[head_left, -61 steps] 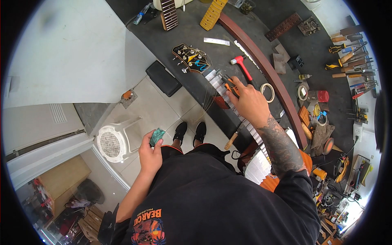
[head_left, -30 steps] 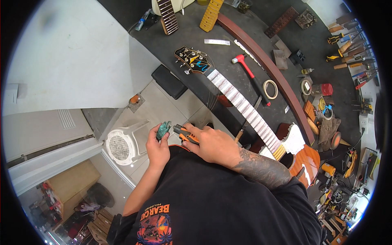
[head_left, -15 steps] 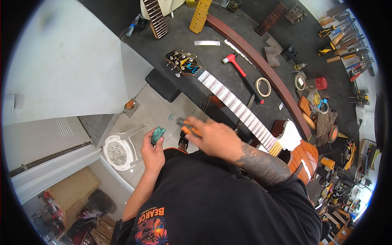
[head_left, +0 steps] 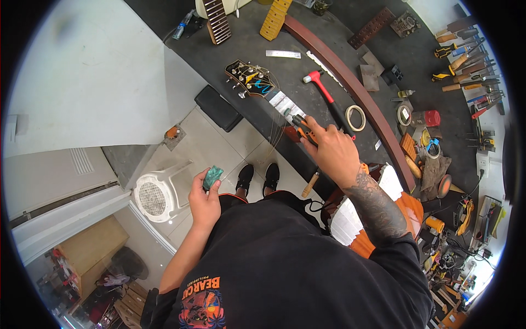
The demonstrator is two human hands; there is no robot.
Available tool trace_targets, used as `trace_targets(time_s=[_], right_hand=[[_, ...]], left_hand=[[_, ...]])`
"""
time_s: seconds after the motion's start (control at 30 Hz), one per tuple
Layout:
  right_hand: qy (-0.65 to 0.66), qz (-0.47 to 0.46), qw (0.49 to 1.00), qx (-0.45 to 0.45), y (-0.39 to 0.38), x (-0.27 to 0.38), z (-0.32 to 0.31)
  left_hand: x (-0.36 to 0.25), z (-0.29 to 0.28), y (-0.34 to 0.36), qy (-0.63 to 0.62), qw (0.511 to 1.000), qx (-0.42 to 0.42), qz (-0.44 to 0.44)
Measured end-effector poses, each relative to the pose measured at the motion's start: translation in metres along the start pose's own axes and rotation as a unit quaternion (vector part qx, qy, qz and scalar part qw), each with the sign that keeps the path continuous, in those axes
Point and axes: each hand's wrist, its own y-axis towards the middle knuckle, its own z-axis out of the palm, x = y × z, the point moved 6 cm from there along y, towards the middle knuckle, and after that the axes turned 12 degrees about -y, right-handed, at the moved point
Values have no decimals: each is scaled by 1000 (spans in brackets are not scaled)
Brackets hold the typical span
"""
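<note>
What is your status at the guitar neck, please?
Left grip: closed on green lump. Right grip: closed on orange-and-black tool, head over white-covered guitar neck, contact unclear. Red hammer beside neck, not on it.

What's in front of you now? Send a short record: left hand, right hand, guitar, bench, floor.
Left hand: holding a green lump
Right hand: gripping an orange-and-black tool, tip at the guitar neck; contact unclear
Guitar headstock: black, loose strings hanging beside the neck
Bench: dark; red-and-black hammer, tape roll, ruler
Floor: pale tiles; white stool, black case
</note>
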Motion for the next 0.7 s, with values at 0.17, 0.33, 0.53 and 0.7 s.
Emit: trace_targets(time_s=[0.17, 0.33, 0.53, 0.7], right_hand=[[1, -11, 1000, -11, -2, 6, 1], [2, -11, 1000, -12, -2, 6, 3], [0, -15, 1000, -11, -1, 8, 1], [1, -13, 1000, -6, 1, 7, 2]], left_hand=[[2, -1, -1, -14, 1000, -3, -10], [3, -2, -1, -17, 1000, -6, -7], [6, -4, 0, -9, 1000, -7, -7], [5, -3, 1, -12, 1000, -6, 0]])
